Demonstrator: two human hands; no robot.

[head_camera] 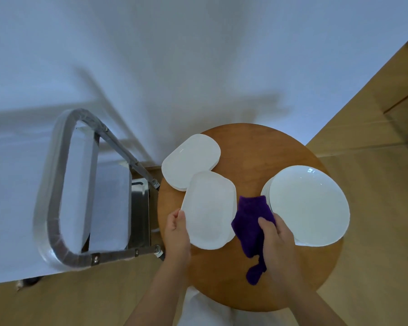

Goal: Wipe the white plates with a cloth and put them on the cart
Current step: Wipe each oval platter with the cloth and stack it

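Fingers of left hand [176,234] curled round near-left edge of white rounded-rectangular plate [210,210] on round wooden table [250,147], right hand [277,241] gripping purple fuzzy cloth [250,222] just right of it, fingertips hidden, metal cart [137,208] left, mostly obscured.

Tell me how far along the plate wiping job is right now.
Early on, it seems. Done: nothing visible; no plate shows on the cart, though little of its tray is in view. In hand: the left hand holds a rounded plate by its edge, and the right hand grips the purple cloth beside it. Left: the stack of rounded plates and the stack of round plates on the wooden table.
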